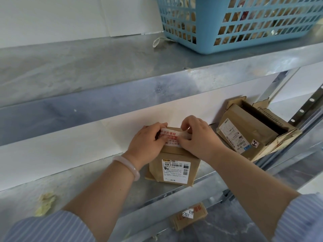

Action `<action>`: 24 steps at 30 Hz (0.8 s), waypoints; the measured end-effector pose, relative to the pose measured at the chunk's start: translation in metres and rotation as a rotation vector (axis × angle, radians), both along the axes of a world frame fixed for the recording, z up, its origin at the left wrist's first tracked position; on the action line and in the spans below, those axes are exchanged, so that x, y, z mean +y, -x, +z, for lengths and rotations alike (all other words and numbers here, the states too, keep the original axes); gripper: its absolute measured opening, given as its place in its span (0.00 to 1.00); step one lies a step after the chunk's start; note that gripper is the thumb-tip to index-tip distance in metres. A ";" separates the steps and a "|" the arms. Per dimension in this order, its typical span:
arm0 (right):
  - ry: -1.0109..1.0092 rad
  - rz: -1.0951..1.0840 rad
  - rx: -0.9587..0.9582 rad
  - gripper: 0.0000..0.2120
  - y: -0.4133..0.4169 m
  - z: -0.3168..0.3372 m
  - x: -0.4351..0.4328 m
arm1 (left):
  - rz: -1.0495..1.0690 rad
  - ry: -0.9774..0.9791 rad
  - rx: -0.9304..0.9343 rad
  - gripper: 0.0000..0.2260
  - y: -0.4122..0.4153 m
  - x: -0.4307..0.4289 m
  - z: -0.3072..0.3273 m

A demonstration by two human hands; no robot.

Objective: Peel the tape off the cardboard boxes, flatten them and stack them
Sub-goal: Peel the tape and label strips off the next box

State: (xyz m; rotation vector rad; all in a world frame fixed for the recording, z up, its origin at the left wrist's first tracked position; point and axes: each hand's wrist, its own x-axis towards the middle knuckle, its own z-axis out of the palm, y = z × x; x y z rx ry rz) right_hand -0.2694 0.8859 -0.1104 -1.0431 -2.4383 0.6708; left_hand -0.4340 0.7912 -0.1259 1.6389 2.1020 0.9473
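A: Fingers (185, 125) of the right hand (197, 137) pinched the end of the printed tape (170, 135). The left hand (148, 139) curled over the top of the small cardboard box (174, 165), steadying it on the metal shelf (21, 203).
B: What might have failed?
A: Probably the tape tearing short under a steep pull, or the light box skidding toward the opened box (253, 133) nearby.

Left of left hand (146, 139): bare shelf (78, 182), crumpled scrap (45, 203) well off. Right of right hand (197, 137): open box (253, 131) near. Upper shelf (122, 95) overhead, wall (52, 151) just behind.
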 end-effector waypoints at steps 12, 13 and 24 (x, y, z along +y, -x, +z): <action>0.149 0.079 0.011 0.05 0.014 0.000 0.000 | -0.126 0.046 -0.136 0.29 0.007 -0.006 0.005; 0.149 0.082 0.021 0.04 0.013 0.000 0.000 | -0.131 0.049 -0.143 0.29 0.007 -0.005 0.005; 0.461 -0.053 0.410 0.06 -0.001 0.003 0.005 | -0.156 0.105 -0.106 0.32 0.009 -0.003 0.006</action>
